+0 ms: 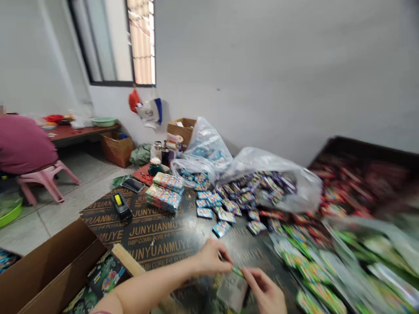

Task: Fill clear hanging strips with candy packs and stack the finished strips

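Observation:
Both my hands meet low in the middle of the view over a dark printed board. My left hand pinches the top edge of a small clear packet with a green strip. My right hand grips the same packet from the right side, fingers curled. The packet is blurred by motion. Just beyond my hands lie several small colourful packs scattered on the board. Green packets lie in a row to the right.
A clear plastic bag full of packs lies behind. Stacked colourful boxes, a black tape dispenser, a phone sit left. An open cardboard box stands near left. A person in a maroon top sits on a pink stool.

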Demonstrator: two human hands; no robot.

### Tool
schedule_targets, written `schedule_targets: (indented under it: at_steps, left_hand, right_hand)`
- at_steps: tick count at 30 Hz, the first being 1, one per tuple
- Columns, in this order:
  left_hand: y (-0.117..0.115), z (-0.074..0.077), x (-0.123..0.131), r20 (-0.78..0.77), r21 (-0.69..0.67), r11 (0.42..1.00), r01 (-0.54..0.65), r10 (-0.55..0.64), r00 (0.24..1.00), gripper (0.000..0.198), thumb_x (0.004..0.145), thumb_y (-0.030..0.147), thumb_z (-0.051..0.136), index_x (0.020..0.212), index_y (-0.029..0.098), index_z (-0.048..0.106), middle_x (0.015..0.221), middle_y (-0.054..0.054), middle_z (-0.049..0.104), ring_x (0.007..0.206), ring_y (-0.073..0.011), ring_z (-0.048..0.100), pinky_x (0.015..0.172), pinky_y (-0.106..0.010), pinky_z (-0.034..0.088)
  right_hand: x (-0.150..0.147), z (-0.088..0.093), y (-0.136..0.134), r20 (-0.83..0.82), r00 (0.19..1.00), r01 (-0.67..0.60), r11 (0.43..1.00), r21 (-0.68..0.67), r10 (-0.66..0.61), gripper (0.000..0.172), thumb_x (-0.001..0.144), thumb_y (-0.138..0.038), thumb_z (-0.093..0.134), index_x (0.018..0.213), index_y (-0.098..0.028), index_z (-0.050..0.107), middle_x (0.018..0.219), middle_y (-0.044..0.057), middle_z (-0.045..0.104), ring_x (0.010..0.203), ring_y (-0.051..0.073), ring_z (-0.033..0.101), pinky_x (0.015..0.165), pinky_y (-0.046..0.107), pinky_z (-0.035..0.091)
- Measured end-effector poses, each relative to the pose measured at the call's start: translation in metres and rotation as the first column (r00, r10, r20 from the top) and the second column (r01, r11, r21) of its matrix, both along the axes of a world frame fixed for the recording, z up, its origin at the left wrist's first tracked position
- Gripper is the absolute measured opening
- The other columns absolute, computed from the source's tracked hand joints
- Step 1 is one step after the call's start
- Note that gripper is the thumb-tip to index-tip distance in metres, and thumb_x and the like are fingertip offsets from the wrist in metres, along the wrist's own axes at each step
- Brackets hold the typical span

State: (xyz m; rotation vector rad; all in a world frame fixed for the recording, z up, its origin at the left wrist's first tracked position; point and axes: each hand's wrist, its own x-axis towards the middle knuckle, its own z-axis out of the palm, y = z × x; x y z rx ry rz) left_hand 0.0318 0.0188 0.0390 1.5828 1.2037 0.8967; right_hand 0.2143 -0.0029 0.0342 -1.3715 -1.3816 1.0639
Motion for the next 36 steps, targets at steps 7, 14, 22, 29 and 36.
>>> schedule_targets:
  at_steps: [7, 14, 22, 29, 36]
  left_hand:
    - [-0.01, 0.009, -0.018, 0.019, 0.198, 0.977, 0.082, -0.087, 0.996, 0.012, 0.071, 0.026, 0.073, 0.071, 0.015, 0.072, 0.067, -0.005, 0.071, 0.061, -0.0154, 0.063, 0.059, -0.025, 0.049]
    - [-0.02, 0.002, -0.017, -0.166, 0.495, 0.85, 0.179, -0.11, 0.98, 0.013, 0.077, 0.027, 0.069, 0.07, 0.017, 0.067, 0.076, -0.005, 0.069, 0.073, -0.0165, 0.065, 0.069, -0.028, 0.05]
    - [-0.022, 0.0, -0.01, -0.298, 0.548, 0.791, 0.271, -0.119, 0.947, 0.017, 0.086, 0.019, 0.057, 0.092, 0.02, 0.072, 0.07, -0.002, 0.053, 0.067, -0.0139, 0.052, 0.06, -0.025, 0.041]
    - [-0.027, -0.006, -0.008, -0.252, 0.538, 0.819, 0.2, -0.07, 0.965, 0.018, 0.086, 0.02, 0.056, 0.09, 0.02, 0.073, 0.071, -0.002, 0.052, 0.069, -0.0146, 0.052, 0.062, -0.027, 0.042]
    - [-0.029, -0.008, -0.009, -0.243, 0.528, 0.829, 0.188, -0.064, 0.968, 0.019, 0.087, 0.02, 0.055, 0.093, 0.021, 0.073, 0.073, -0.003, 0.053, 0.07, -0.0146, 0.051, 0.064, -0.028, 0.042]
  right_hand:
    - [-0.02, -0.015, -0.035, -0.139, 0.977, 0.188, 0.962, 0.198, -0.163, 0.016, 0.078, -0.034, 0.065, 0.084, -0.022, 0.073, 0.092, 0.006, 0.074, 0.087, 0.021, 0.068, 0.086, 0.037, 0.053]
    - [-0.013, -0.028, -0.04, -0.015, 0.998, 0.064, 0.917, 0.393, -0.064, 0.014, 0.088, -0.029, 0.057, 0.092, -0.024, 0.07, 0.103, 0.005, 0.072, 0.099, 0.019, 0.065, 0.093, 0.036, 0.049]
    - [0.074, -0.059, -0.024, 0.529, 0.836, 0.057, 0.983, 0.177, -0.144, 0.021, 0.086, -0.023, 0.059, 0.105, -0.02, 0.066, 0.106, 0.01, 0.063, 0.105, 0.023, 0.053, 0.094, 0.039, 0.041]
    - [0.087, -0.086, -0.02, 0.797, 0.592, -0.072, 0.993, -0.097, 0.121, 0.007, 0.081, -0.02, 0.065, 0.087, -0.018, 0.068, 0.092, 0.008, 0.06, 0.092, 0.022, 0.049, 0.079, 0.033, 0.034]
    - [0.079, -0.086, -0.024, 0.793, 0.599, -0.105, 0.992, -0.065, 0.115, 0.004, 0.081, -0.013, 0.062, 0.083, -0.017, 0.062, 0.093, 0.009, 0.062, 0.092, 0.023, 0.049, 0.079, 0.032, 0.032]
